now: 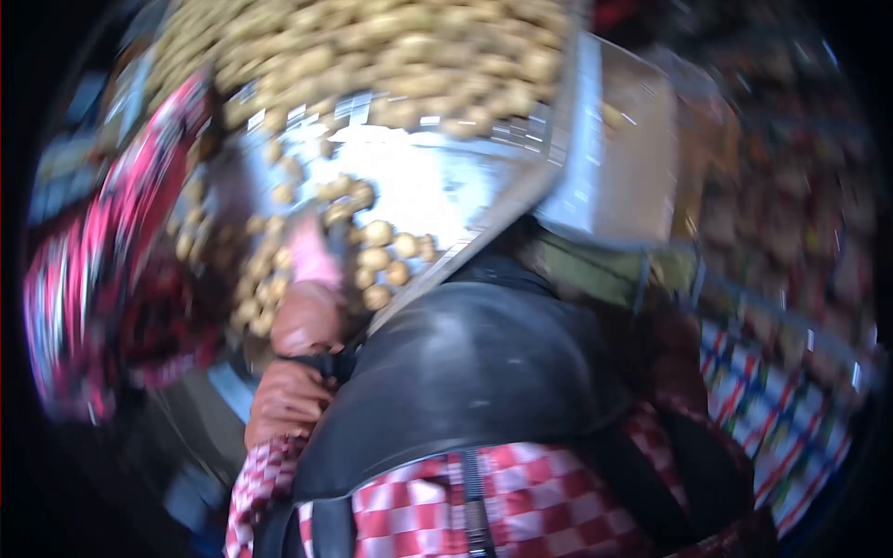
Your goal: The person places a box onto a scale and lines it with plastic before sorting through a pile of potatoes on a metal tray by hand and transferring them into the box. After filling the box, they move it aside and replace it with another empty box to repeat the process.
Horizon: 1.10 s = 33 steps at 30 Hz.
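My left hand (314,256), in what looks like a pink glove, reaches over the metal table among loose round tan potatoes (377,232). Motion smears its fingers, so I cannot see whether they hold a potato. Potatoes lie on both sides of it. A brown sleeve with a black band covers that forearm. On the right, my other brown sleeve (674,358) runs forward into shadow beside a green bag or cloth (591,265). The right hand at its end is lost in dark and blur.
A large heap of potatoes (372,56) covers the table's far side. The table's raised edge (484,228) slants past my front. Right of it stands an open carton (637,139). At the left, another person's pink patterned sleeve (139,186) reaches towards the heap. Patterned sacks (772,409) lie at lower right.
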Each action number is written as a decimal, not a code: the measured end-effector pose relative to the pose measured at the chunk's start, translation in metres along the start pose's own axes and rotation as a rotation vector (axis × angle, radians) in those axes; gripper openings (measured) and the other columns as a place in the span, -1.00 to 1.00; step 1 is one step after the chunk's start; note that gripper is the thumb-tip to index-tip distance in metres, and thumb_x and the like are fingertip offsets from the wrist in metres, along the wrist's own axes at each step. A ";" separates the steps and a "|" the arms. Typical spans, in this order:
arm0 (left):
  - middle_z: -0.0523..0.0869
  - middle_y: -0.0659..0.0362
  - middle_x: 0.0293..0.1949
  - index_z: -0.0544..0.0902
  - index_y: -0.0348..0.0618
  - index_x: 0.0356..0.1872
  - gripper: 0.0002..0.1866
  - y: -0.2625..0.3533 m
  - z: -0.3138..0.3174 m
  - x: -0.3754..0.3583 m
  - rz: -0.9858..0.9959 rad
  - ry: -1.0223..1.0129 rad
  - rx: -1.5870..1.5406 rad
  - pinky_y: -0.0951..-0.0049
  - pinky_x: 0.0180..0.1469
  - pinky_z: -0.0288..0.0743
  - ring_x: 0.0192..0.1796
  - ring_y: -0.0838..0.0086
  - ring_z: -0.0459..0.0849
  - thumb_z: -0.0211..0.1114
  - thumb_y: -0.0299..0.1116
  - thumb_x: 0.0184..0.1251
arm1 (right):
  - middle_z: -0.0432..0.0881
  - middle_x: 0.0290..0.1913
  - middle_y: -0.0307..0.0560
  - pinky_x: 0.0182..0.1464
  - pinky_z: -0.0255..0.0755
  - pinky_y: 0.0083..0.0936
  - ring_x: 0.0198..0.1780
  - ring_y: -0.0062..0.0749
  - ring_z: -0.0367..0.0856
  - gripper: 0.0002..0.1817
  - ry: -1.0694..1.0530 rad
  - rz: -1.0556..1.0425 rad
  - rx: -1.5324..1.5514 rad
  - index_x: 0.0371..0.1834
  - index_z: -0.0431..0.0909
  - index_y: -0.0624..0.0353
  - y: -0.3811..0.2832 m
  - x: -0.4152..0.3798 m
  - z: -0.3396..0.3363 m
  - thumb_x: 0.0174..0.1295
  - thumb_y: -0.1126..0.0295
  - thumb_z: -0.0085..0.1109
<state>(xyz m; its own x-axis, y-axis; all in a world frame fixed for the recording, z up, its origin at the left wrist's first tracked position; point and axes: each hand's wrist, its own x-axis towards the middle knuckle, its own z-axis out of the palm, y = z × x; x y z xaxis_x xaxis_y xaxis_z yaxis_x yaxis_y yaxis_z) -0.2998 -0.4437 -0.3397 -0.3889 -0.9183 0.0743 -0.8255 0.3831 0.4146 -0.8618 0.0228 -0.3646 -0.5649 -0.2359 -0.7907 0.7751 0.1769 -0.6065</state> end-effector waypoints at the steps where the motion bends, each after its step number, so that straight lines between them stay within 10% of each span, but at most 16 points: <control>1: 0.53 -0.16 0.23 0.54 -0.12 0.21 -0.53 -0.009 0.004 -0.010 -0.131 -0.081 0.028 -0.02 0.40 0.27 0.32 -0.08 0.45 0.27 -0.22 0.31 | 0.61 0.03 0.01 0.03 0.50 -0.37 -0.03 -0.22 0.62 -0.58 -0.011 0.052 -0.048 0.23 0.47 0.20 -0.001 0.005 0.024 0.46 0.18 0.04; 4: 0.55 0.07 0.24 0.59 0.05 0.18 -0.56 0.004 -0.001 -0.040 -0.011 0.119 0.113 -0.09 0.48 0.07 0.38 0.06 0.40 0.29 -0.25 0.23 | 0.61 0.02 -0.02 0.15 0.48 -0.33 0.02 -0.19 0.61 -0.58 -0.070 0.204 -0.281 0.23 0.48 0.21 0.000 -0.008 0.113 0.47 0.15 0.05; 5: 0.56 0.10 0.23 0.60 0.07 0.16 -0.57 0.009 -0.005 -0.049 -0.043 0.119 0.110 -0.09 0.46 0.08 0.37 0.08 0.41 0.30 -0.25 0.23 | 0.68 -0.15 0.05 -0.38 0.58 -0.36 -0.34 -0.26 0.66 -0.53 -0.228 0.333 -0.448 0.19 0.50 0.26 -0.007 -0.013 0.139 0.42 0.11 0.12; 16: 0.61 0.05 0.16 0.69 0.08 -0.01 -0.67 -0.021 -0.035 -0.160 -0.652 0.160 0.116 0.02 0.35 0.30 0.26 0.04 0.51 0.39 -0.25 0.15 | 0.68 -0.27 0.05 -0.49 0.46 -0.64 -0.45 -0.39 0.64 -0.48 -1.067 0.407 -1.182 0.23 0.43 0.35 -0.006 -0.069 0.484 0.41 0.15 0.15; 22: 0.55 0.00 0.22 0.60 0.10 0.13 -0.59 0.008 -0.027 -0.131 -0.244 0.006 0.095 0.04 0.31 0.34 0.31 0.02 0.45 0.35 -0.20 0.23 | 0.67 -0.14 -0.09 -0.46 0.44 -0.67 -0.37 -0.59 0.60 -0.51 -1.494 -0.001 -1.361 0.29 0.48 0.21 0.100 -0.105 0.602 0.37 0.21 0.24; 23: 0.52 0.01 0.24 0.58 0.10 0.15 -0.57 -0.002 -0.028 -0.136 -0.215 0.003 0.062 0.03 0.32 0.32 0.32 0.03 0.43 0.35 -0.15 0.24 | 0.67 -0.18 -0.13 -0.47 0.46 -0.63 -0.42 -0.59 0.58 -0.50 -1.475 -0.405 -1.640 0.32 0.49 0.07 0.109 -0.109 0.613 0.34 0.22 0.29; 27: 0.70 0.05 -0.02 0.65 0.06 0.05 -0.62 -0.020 -0.038 -0.168 -0.782 -0.033 0.146 0.12 0.18 0.43 0.10 0.12 0.61 0.33 -0.08 0.24 | 0.70 -0.17 0.06 -0.25 0.60 -0.38 -0.40 -0.31 0.70 -0.41 -1.129 -0.474 -1.658 0.34 0.47 0.03 0.132 -0.114 0.634 0.22 0.26 0.38; 30: 0.72 0.15 -0.28 0.70 0.07 -0.09 -0.72 -0.045 -0.047 -0.154 -0.731 0.259 0.365 0.16 0.01 0.48 -0.10 0.19 0.68 0.30 -0.12 0.22 | 0.64 0.08 0.24 0.16 0.50 -0.20 0.09 0.05 0.66 -0.30 -1.236 -0.973 -1.990 0.45 0.31 0.03 0.160 -0.118 0.605 0.22 0.28 0.33; 33: 0.73 0.14 -0.28 0.68 0.09 -0.02 -0.67 -0.064 -0.070 -0.098 -0.887 -0.145 0.367 0.14 0.06 0.48 -0.07 0.14 0.69 0.27 -0.34 0.13 | 0.64 0.11 0.18 0.19 0.48 -0.24 0.12 0.03 0.64 -0.24 -1.660 -0.751 -1.897 0.47 0.29 0.06 0.176 -0.120 0.602 0.18 0.29 0.38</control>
<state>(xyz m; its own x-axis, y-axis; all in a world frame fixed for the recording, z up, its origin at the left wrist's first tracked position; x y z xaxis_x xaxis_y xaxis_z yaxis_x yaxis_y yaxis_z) -0.1803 -0.3857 -0.3099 0.4097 -0.8769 -0.2514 -0.9099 -0.4123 -0.0448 -0.4871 -0.4925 -0.3264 0.6911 -0.5616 -0.4550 -0.6628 -0.2414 -0.7088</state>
